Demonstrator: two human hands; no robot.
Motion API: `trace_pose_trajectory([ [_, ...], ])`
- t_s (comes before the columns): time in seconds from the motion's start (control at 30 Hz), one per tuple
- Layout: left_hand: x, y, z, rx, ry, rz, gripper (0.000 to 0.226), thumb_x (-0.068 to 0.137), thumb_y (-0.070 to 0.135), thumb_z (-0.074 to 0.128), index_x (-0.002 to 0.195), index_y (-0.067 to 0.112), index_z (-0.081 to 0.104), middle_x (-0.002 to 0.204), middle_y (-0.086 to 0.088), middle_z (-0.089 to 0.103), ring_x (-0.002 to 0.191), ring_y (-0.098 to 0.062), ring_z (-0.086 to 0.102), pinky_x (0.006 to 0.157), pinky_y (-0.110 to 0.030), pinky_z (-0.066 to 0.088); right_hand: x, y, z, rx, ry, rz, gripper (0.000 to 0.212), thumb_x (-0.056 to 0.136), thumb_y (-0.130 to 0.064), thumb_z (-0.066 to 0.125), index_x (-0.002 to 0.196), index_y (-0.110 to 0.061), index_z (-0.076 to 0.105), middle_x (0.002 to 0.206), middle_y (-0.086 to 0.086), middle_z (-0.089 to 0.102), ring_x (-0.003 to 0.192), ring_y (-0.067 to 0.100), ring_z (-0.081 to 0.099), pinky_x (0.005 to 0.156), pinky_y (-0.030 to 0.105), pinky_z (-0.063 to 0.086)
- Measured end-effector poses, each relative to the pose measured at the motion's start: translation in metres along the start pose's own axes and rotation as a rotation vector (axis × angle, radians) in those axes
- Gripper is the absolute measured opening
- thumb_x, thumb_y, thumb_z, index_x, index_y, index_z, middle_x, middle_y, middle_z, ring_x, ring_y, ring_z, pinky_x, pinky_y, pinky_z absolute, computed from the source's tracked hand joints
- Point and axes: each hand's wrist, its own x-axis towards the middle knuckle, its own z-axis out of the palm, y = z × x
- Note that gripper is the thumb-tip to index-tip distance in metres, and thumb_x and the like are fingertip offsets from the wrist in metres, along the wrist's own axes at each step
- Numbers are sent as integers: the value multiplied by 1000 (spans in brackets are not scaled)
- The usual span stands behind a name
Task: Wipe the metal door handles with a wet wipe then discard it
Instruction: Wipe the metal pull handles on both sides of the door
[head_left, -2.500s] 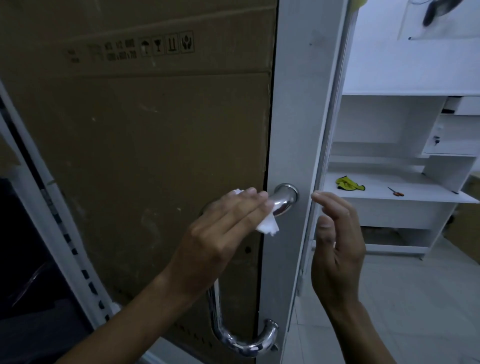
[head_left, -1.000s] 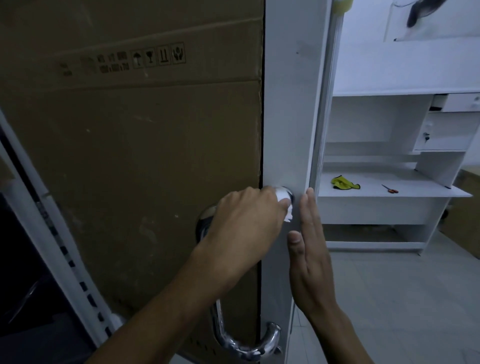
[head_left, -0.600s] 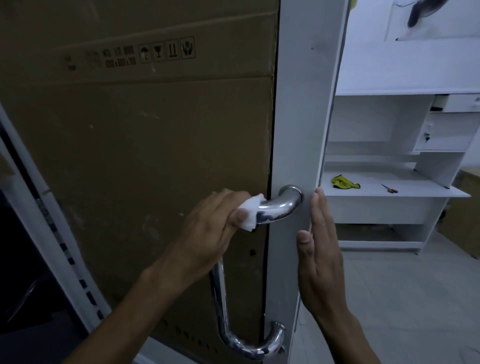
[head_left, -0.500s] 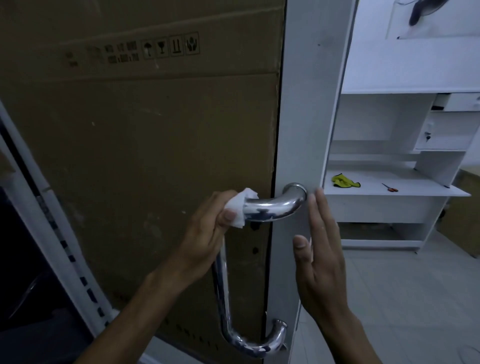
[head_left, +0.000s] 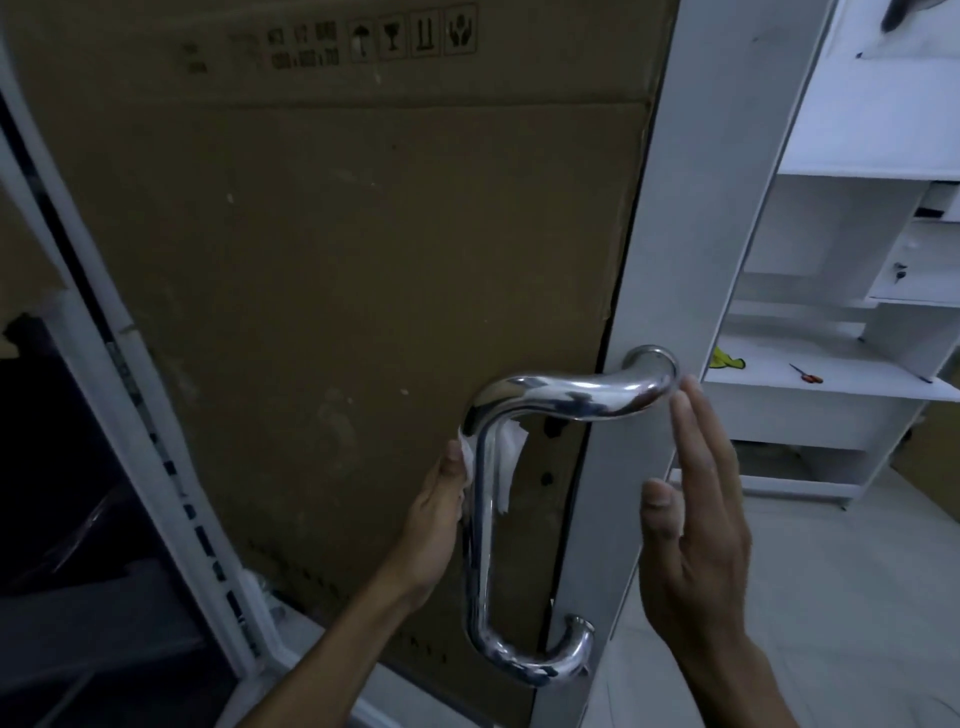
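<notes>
Left hand (head_left: 436, 512): has moved from the handle's upper bend, where it was half a second ago, down to the top of the vertical bar, fingers wrapped round it with the wipe (head_left: 506, 457) pressed between.
Handle (head_left: 483, 545): chrome, fixed to the white door stile (head_left: 670, 234); upper arm now bare, lower curve free below the hand.
Right hand (head_left: 693, 525): fingers straight and together, holding nothing, still at the stile's right edge.
Cardboard (head_left: 337, 260): close behind the bar.
</notes>
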Motion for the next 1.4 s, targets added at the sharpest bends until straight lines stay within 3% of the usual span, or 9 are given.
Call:
trace_pose_trajectory([
  [0.07, -9, -7, 7, 33, 27, 39, 27, 100, 33, 26, 113, 38, 48, 100, 31, 63, 92, 27, 54, 81, 0, 41, -5, 0, -2, -4, 17, -15, 53, 105, -43, 24, 143, -8, 34, 150, -3, 33, 143, 11, 30, 116, 30, 30],
  [0.17, -20, -25, 7, 116, 39, 48, 24, 102, 26, 28, 105, 48, 36, 105, 41, 42, 84, 41, 39, 74, 10, 31, -15, -2, -1, -3, 28, -43, 47, 105, -38, 26, 135, -6, 43, 139, 4, 45, 133, 15, 42, 110, 29, 37],
  [0.3, -25, -44, -3, 255, 60, 104, 29, 90, 51, 39, 112, 37, 51, 96, 31, 63, 90, 15, 59, 74, -3, 42, -35, -6, 7, 15, -41, -41, 37, 104, -34, 31, 121, -11, 55, 118, -1, 55, 113, 10, 51, 99, 18, 37],
  [0.47, -26, -41, -14, 336, 94, 112, 26, 81, 51, 64, 103, 37, 60, 100, 12, 67, 97, -2, 62, 77, -15, 49, -80, -19, 33, 101, -278, 18, 37, 104, -33, 31, 129, -21, 55, 131, -11, 53, 123, 2, 49, 102, 20, 40],
  [0.63, -17, -22, -20, 420, 128, 85, 23, 79, 35, 75, 93, 29, 57, 91, 2, 62, 84, -5, 60, 66, -9, 46, -112, -33, 58, 211, -403, 137, 49, 105, -42, 27, 149, -22, 37, 156, -9, 34, 142, 10, 35, 112, 25, 32],
  [0.8, -17, -7, -19, 262, 116, 51, 29, 82, 37, 71, 101, 18, 62, 91, 3, 71, 84, -2, 67, 65, -10, 49, -105, -47, 80, 188, -352, 198, 55, 104, -48, 21, 155, -28, 13, 163, -12, 12, 149, 10, 15, 117, 16, 15],
  [1.0, -27, 11, -26, 165, 109, 96, 34, 86, 49, 43, 98, 28, 67, 90, 13, 71, 83, 4, 65, 70, -8, 48, -88, -54, 97, 171, -356, 263, 58, 98, -62, 12, 148, -48, -15, 160, -24, -11, 148, 1, -1, 114, 7, 7],
  [1.27, -35, 16, -46, 144, 155, 164, 44, 87, 45, 37, 90, 18, 72, 87, 9, 73, 83, -2, 67, 72, -13, 51, -51, -57, 124, 7, -157, 122, 66, 103, -49, 20, 153, -23, -15, 163, -1, -15, 150, 13, -4, 119, 17, 5],
  [1.4, -36, 18, -47, 120, 172, 175, 41, 87, 43, 37, 91, 22, 71, 88, 13, 74, 84, 1, 66, 70, -9, 48, -42, -66, 138, 50, -54, 214, 66, 103, -51, 19, 150, -29, -21, 159, 8, -3, 149, 5, -8, 119, 18, 2],
])
